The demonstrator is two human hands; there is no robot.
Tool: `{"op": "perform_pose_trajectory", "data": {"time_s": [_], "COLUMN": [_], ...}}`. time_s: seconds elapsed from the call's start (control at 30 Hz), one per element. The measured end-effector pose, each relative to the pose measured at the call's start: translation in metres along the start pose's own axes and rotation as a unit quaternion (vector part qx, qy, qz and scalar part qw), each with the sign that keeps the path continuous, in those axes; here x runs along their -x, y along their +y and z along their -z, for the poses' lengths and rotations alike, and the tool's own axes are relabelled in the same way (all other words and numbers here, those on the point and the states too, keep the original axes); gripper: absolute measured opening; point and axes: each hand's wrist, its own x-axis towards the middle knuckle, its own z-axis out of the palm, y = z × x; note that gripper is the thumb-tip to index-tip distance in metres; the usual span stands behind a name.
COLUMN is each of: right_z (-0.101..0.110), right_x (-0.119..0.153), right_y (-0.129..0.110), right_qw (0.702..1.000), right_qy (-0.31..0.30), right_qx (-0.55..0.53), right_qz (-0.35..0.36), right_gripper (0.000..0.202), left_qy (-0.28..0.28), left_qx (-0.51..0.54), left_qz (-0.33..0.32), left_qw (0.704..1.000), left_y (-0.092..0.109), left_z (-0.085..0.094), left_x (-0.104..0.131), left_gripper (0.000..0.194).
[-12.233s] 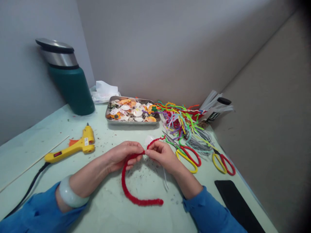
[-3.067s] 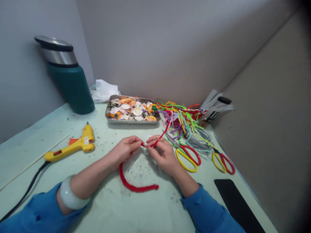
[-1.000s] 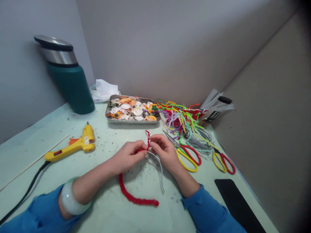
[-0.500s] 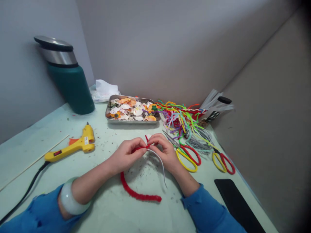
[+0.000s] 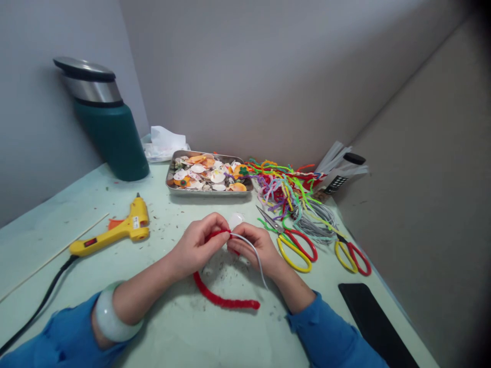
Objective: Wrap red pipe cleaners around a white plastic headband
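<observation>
A fuzzy red pipe cleaner (image 5: 226, 302) is pinched by my left hand (image 5: 201, 244); its long tail curves below the hands above the table. My right hand (image 5: 256, 246) is closed close beside the left, fingertips nearly touching, with a bit of red showing under its fingers. From the pinch point a thin grey-white cord (image 5: 251, 247) arcs over the right hand and hangs down. How the cord and the red strand join is hidden by the fingers. Just behind the fingertips lies a white round piece (image 5: 235, 220), perhaps a shell.
A yellow glue gun (image 5: 115, 232) lies left beside a thin stick (image 5: 57, 255). Behind stand a green bottle (image 5: 113, 135) and a metal tray (image 5: 209, 193) of shells. To the right are tangled pipe cleaners (image 5: 284, 184), scissors (image 5: 287, 240), second scissors (image 5: 353, 255) and a black flat object (image 5: 376, 322).
The short red end that stood up between the fingers has been folded down toward the right hand. The right hand has lowered slightly, and the red tail has swung a little right and up.
</observation>
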Motion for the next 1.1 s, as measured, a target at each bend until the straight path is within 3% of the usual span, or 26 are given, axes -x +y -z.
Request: {"op": "perform_pose_trajectory", "data": {"time_s": [0.17, 0.4, 0.53, 0.6, 0.77, 0.9, 1.1], "right_z": [-0.001, -0.003, -0.005, -0.005, 0.0, 0.004, 0.003], "right_x": [0.0, 0.0, 0.001, 0.0, -0.008, -0.011, -0.006], "right_y": [-0.004, -0.009, -0.003, 0.001, 0.007, 0.009, 0.009], "right_qw": [0.999, 0.99, 0.99, 0.991, 0.982, 0.981, 0.988], "right_qy": [-0.011, -0.031, -0.052, -0.03, 0.101, 0.156, 0.131], "right_qx": [-0.035, -0.101, -0.101, -0.094, -0.099, -0.078, 0.08], "right_qz": [-0.025, -0.093, -0.089, -0.093, -0.126, -0.084, 0.014], "right_gripper": [0.022, 0.023, 0.021, 0.021, 0.024, 0.021, 0.011], "left_qy": [-0.003, -0.006, -0.001, 0.009, 0.025, 0.041, 0.049], "left_qx": [0.025, 0.136, 0.173, 0.177, 0.15, 0.119, 0.122], "left_qz": [0.006, 0.081, 0.122, 0.146, 0.18, 0.204, 0.231], "left_qw": [1.0, 0.987, 0.977, 0.973, 0.972, 0.971, 0.964], "left_y": [0.005, -0.002, -0.003, -0.002, -0.004, -0.006, -0.008], "left_z": [0.001, 0.001, 0.0, -0.001, -0.001, -0.002, -0.003], "left_x": [0.0, -0.001, -0.005, -0.007, -0.009, -0.01, -0.012], "left_gripper": [0.016, 0.016, 0.016, 0.017, 0.018, 0.021, 0.022]}}
